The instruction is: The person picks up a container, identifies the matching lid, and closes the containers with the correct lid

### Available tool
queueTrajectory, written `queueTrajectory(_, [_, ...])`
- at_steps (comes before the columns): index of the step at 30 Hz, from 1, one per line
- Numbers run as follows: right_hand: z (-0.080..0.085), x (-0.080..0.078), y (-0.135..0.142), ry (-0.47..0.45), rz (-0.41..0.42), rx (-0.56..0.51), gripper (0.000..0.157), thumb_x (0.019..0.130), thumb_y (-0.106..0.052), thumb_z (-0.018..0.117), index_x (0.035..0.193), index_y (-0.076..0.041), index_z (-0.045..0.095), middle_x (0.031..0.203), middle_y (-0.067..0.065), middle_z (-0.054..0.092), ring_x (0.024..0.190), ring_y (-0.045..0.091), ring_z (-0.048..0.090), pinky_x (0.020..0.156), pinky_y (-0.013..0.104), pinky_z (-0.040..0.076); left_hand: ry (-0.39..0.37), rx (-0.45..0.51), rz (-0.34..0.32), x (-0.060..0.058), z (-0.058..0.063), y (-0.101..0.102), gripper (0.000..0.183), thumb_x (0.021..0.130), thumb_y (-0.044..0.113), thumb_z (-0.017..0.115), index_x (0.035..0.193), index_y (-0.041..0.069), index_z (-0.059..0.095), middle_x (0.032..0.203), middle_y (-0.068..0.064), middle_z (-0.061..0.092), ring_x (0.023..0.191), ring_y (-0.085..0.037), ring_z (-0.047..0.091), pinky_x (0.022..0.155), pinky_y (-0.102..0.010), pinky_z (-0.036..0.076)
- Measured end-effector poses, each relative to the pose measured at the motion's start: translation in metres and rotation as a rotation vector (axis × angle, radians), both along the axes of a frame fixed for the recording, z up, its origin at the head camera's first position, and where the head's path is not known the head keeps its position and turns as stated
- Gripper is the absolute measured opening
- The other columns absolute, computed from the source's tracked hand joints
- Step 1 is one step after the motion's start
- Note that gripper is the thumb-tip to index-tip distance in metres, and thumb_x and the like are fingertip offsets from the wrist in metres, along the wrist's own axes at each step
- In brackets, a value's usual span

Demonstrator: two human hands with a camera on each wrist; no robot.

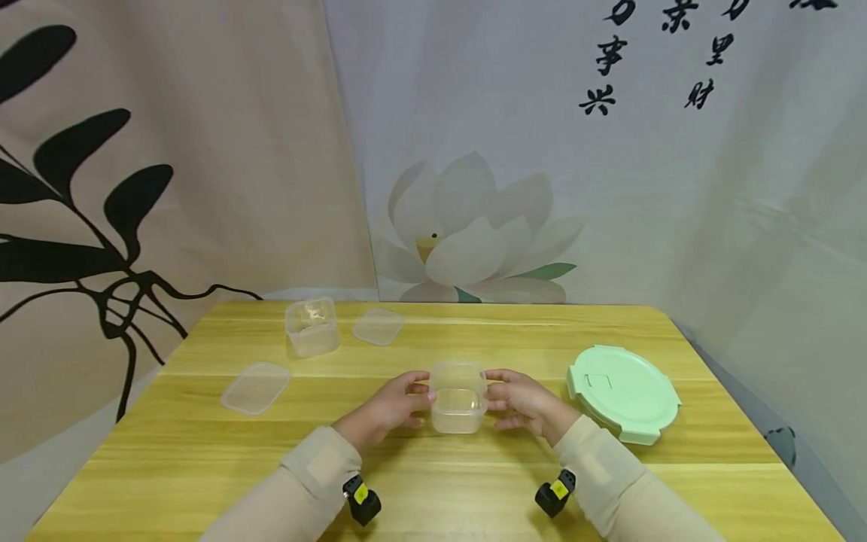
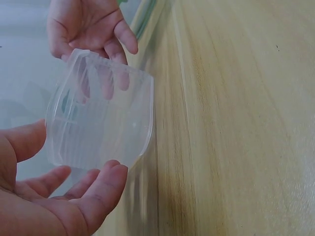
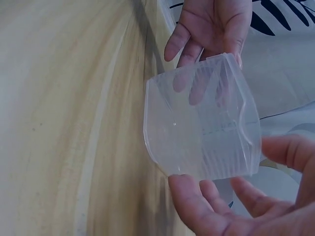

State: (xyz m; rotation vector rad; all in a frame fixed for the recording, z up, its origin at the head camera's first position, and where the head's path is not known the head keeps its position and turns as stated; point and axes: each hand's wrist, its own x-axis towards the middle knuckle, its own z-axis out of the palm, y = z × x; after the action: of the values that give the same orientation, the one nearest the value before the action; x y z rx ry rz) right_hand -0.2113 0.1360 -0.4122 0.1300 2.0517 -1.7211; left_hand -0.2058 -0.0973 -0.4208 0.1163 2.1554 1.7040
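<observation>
A clear plastic food container (image 1: pixel 459 399) is between the two hands near the middle of the wooden table, its open top showing in the head view. My left hand (image 1: pixel 394 410) holds its left side with the thumb and fingertips. From the opposite side, my right hand (image 1: pixel 524 405) grips it the same way. In the left wrist view the container (image 2: pixel 103 113) shows ribbed see-through walls, with the left fingertips (image 2: pixel 110 172) at its near side. The right wrist view has the right thumb (image 3: pixel 285 150) close to the container's rim.
A second clear container (image 1: pixel 311 329) stands at the back left. One clear lid (image 1: pixel 378 327) lies to its right and another clear lid (image 1: pixel 256 388) in front of it on the left. On the right sits a round box with a mint-green clip lid (image 1: pixel 626 388). A printed curtain (image 1: pixel 474 150) hangs behind the table (image 1: pixel 433 497).
</observation>
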Motion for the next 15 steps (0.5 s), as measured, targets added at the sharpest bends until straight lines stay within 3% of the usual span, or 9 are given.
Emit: queueTrajectory(15, [-0.0022,-0.0028,0.0004,-0.002,0.013,-0.024,0.051,0.095,-0.013,0.052,0.142,0.0,0.039,0.124,0.021,0.058,0.108,0.032,0.058,0.075,0.045,0.053,-0.006,-0.002,0.0,0.0018,0.0002,0.0013,0.052,0.098,0.013,0.056,0.143,-0.005,0.036,0.131,-0.025,0.048,0.105,-0.03,0.058,0.084,-0.047,0.054])
